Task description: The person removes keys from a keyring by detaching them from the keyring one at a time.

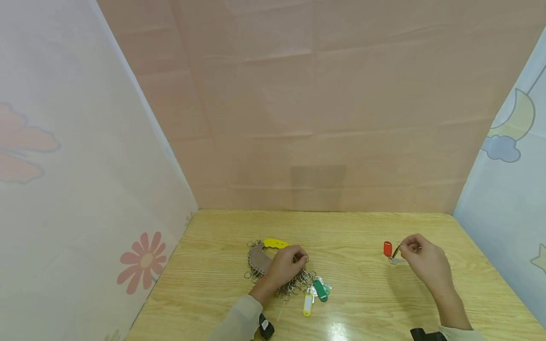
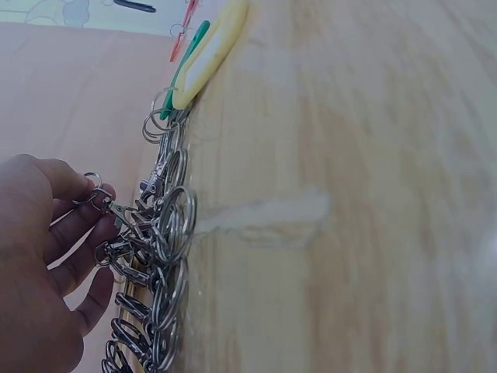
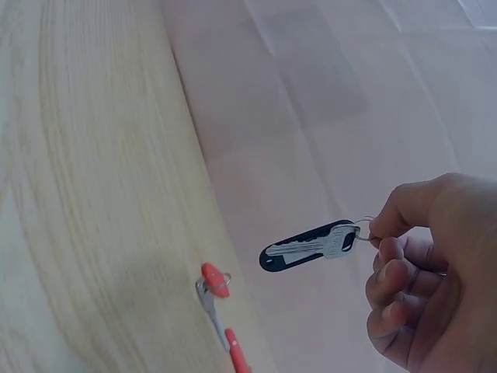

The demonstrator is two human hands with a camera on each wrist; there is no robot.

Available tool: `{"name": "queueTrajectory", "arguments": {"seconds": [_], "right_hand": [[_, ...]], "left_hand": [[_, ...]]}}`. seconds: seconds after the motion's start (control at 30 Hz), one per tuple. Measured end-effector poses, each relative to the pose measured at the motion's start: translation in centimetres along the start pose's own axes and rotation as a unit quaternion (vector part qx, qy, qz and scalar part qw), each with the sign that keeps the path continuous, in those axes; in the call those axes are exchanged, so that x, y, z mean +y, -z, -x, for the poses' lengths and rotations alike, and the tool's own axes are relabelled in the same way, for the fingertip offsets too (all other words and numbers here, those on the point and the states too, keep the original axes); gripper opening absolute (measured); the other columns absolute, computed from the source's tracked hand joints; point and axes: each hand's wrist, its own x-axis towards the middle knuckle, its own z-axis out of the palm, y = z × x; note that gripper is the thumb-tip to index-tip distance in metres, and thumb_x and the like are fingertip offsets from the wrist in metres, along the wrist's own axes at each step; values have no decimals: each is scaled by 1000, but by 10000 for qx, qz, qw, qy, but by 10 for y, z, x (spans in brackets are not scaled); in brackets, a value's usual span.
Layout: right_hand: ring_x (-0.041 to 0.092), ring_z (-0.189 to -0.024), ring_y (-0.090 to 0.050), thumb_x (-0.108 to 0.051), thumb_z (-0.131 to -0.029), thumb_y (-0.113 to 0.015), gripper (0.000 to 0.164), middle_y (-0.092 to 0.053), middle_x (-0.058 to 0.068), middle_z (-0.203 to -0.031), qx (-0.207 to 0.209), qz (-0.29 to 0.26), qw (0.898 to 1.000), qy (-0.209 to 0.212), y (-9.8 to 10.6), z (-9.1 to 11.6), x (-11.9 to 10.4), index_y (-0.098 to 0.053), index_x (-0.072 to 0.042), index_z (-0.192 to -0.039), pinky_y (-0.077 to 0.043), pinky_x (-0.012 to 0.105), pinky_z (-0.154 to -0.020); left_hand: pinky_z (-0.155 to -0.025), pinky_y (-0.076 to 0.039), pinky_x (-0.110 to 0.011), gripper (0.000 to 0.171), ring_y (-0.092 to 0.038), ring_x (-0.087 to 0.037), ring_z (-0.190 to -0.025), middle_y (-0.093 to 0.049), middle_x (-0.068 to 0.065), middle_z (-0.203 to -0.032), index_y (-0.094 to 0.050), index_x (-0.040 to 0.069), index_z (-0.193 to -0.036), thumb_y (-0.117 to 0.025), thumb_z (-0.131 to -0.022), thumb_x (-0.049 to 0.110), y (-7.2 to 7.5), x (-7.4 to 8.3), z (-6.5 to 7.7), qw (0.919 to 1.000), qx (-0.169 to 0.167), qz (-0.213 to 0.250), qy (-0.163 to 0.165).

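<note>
A key ring with a silver key (image 3: 339, 241) and a black tag (image 3: 273, 261) hangs from the thumb and index fingertip of my right hand (image 1: 428, 263), above the table's right side. My left hand (image 1: 286, 266) pinches a small metal ring (image 2: 94, 183) on a clip of the key holder. That holder has a curved grey plate (image 1: 258, 258) and a yellow handle (image 1: 276, 243); many clips and rings (image 2: 172, 225) line its edge. Part of it is hidden under my left hand. Keys with a green tag (image 1: 320, 291) and a yellow tag (image 1: 307, 304) lie beside it.
Below my right hand, a red tag (image 1: 387, 248) and a silver key (image 3: 208, 301) lie on the wooden table (image 1: 350, 237). A pinkish backdrop (image 1: 320, 118) stands behind the table, with patterned panels at left and right.
</note>
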Motion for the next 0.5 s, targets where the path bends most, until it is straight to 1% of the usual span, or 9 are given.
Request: {"name": "queueTrajectory", "arguments": {"seconds": [0.13,0.33,0.5], "right_hand": [[2,-65,-52,-26,-106,-64,27,-69,10,-93,-85,100,9999,-67,0,0,9,-68,0,-111,-42,27,-52],[11,-68,-58,-27,-107,-59,32,-72,11,-93,-388,223,9985,-306,-1,-3,22,-68,3,-113,-44,29,-52],[16,-68,-59,-27,-106,-58,33,-72,11,-92,-616,256,9961,-583,-3,-4,32,-67,4,-114,-45,32,-54]], "left_hand": [[-73,-52,-18,9,-58,4,-80,-73,10,-94,-76,20,-102,-68,-105,22,2,2,1,10000,17,40,-2],[-72,-52,-18,9,-58,4,-80,-73,9,-93,-76,20,-101,-68,-105,21,1,0,0,9999,74,30,-106],[-73,-52,-18,10,-58,4,-80,-73,10,-94,-76,20,-101,-68,-106,21,1,0,0,10000,15,75,-39]]}}
